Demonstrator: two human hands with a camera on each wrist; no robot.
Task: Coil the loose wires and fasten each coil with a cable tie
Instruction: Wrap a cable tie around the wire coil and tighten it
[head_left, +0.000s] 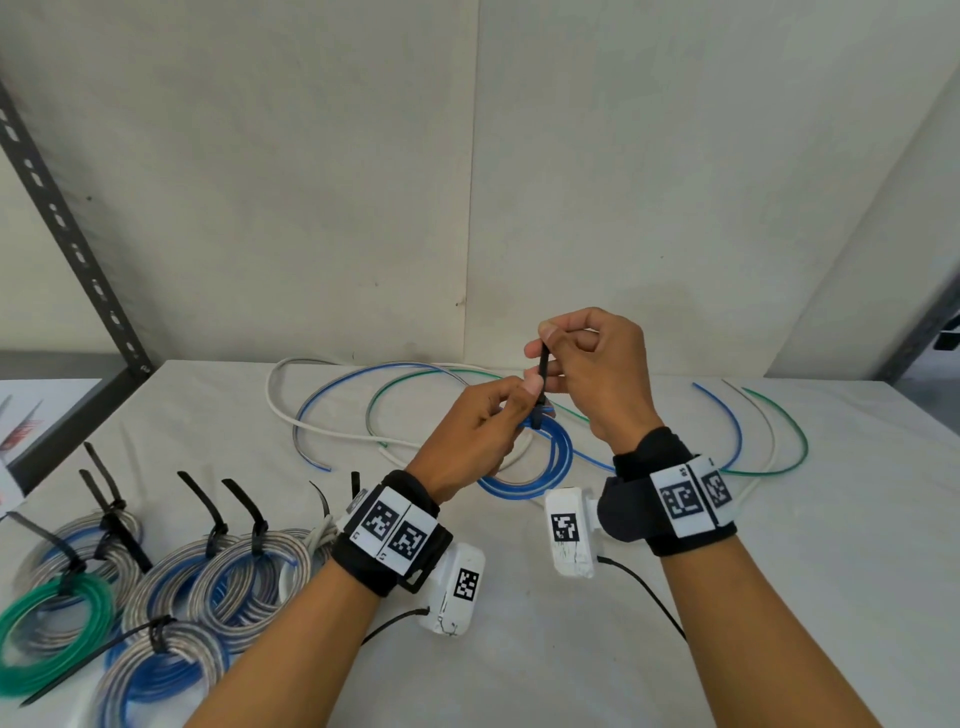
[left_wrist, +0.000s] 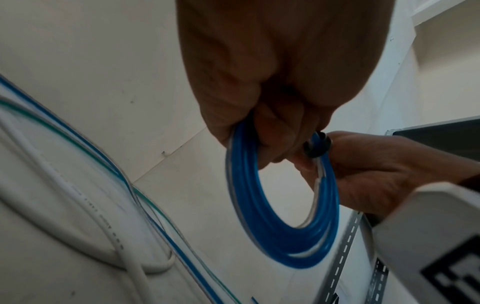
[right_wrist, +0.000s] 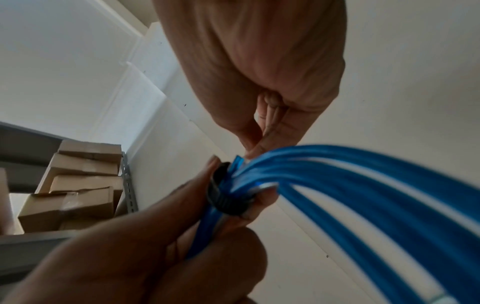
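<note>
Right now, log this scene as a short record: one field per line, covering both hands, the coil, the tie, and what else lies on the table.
left hand: grips the blue coil beside the tie
right hand: pinches the upright tail of the cable tie
blue coil: held above the table, loops gathered
cable tie: black, looped round the coil, tail pointing up
finished coils: several at near left, each with a black tie
loose wires: white, blue and green, uncoiled at the far side
table: covered in white cloth

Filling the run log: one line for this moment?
left hand: holds blue coil | right hand: pulls tie tail | stage: cinching
</note>
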